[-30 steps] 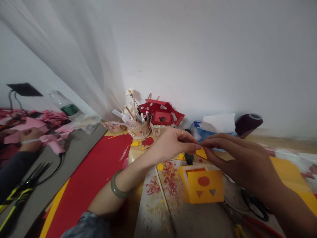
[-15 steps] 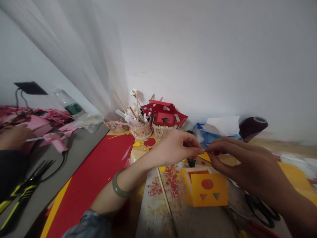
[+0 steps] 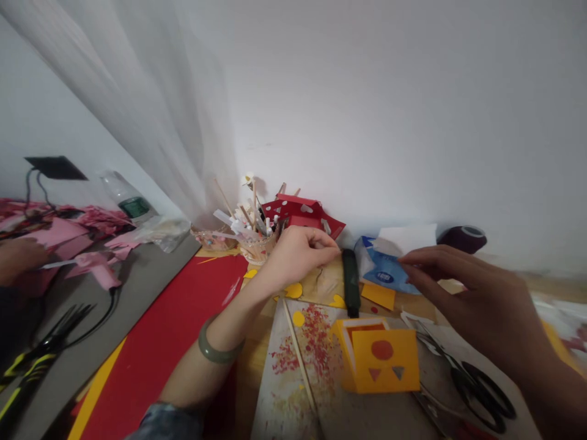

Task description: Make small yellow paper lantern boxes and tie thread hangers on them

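Observation:
My left hand (image 3: 305, 252) is raised over the back of the table, thumb and fingertips brought together in a pinch. Whatever it holds, if anything, is too small to tell. To the right, my right hand (image 3: 468, 299) also has thumb and index finger nearly touching beside a blue packet (image 3: 387, 269); nothing can be made out between them. Between and below the hands stands a small yellow paper box (image 3: 394, 363) with a red circle and triangles on its front. Behind the box lies a dark green marker-like stick (image 3: 351, 284).
Scissors (image 3: 481, 391) lie right of the box. A thin wooden stick (image 3: 298, 348) rests on a paint-stained board (image 3: 275, 397). Red card (image 3: 169, 324), a pink glue gun (image 3: 98, 269), pliers (image 3: 50, 342) and another person's hand (image 3: 18, 260) are at left. Decorated cups (image 3: 257, 249) stand behind.
My hands have parted: the left moved left and up toward the cups, the right slightly right. The dark green stick between them is now uncovered. The view shifted slightly.

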The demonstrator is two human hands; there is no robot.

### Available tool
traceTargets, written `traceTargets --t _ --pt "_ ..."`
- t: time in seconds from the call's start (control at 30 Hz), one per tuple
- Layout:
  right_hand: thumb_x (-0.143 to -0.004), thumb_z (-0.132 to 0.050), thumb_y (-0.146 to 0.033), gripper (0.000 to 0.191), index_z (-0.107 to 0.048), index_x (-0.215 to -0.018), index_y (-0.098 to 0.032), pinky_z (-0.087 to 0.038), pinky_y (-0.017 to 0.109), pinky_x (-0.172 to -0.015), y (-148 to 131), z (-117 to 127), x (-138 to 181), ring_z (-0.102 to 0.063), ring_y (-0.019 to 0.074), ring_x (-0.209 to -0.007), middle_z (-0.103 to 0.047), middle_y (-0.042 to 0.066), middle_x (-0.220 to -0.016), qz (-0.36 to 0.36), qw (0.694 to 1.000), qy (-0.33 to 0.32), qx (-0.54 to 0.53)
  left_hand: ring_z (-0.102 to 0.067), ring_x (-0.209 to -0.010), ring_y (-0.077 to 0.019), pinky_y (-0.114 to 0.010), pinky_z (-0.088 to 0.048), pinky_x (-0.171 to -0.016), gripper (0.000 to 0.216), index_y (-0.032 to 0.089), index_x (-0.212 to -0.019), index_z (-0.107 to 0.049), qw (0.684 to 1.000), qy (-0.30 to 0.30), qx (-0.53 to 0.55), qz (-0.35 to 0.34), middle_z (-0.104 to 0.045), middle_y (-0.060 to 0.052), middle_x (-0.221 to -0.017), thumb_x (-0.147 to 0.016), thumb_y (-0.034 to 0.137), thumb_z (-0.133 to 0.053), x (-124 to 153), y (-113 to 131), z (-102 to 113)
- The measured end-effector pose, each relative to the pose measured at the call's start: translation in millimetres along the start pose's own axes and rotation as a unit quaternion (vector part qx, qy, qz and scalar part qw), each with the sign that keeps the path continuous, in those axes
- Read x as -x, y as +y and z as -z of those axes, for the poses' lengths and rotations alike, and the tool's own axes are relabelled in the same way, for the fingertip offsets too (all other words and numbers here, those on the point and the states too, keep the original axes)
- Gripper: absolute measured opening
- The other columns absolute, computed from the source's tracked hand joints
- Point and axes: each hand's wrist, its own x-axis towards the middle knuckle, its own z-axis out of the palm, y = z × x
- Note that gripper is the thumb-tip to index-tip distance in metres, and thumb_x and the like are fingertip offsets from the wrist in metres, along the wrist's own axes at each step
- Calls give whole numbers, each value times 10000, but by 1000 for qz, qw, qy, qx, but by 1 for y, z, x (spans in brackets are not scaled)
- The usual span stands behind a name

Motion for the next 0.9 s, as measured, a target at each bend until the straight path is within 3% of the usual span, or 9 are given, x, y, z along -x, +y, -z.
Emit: traceTargets --t 0.17,0.53,0.9 --pt "-844 -533 -338 107 -615 -849 -268 -437 278 -479 5 0 2 -597 163 -601 -665 8 -752 -19 1000 -2 -3 -452 -454 -58 -181 -321 -439 100 131 -692 -656 999 32 9 1 -538 32 -506 -682 220 -612 -1 0 -1" --pt "-840 -544 -272 86 -622 -855 -241 -473 230 -475 -9 2 -1 -598 124 -541 -641 -17 -665 -9 999 -3 -38 -554 -486 -71 -197 -460 -534 34 131 -676 -671 988 -13 143 57 -610 21 -522 -678 164 -663 2 7 -11" --pt "-890 -474 -223 184 -657 -897 -205 -484 217 -529 -39 -2 8 -667 125 -623 -731 13 -784 55 998 -28 -28 -431 -519 -72 -191 -327 -481 104 135 -698 -644 996 -62 68 -8 -523 37 -561 -687 229 -599 28 17 -32"
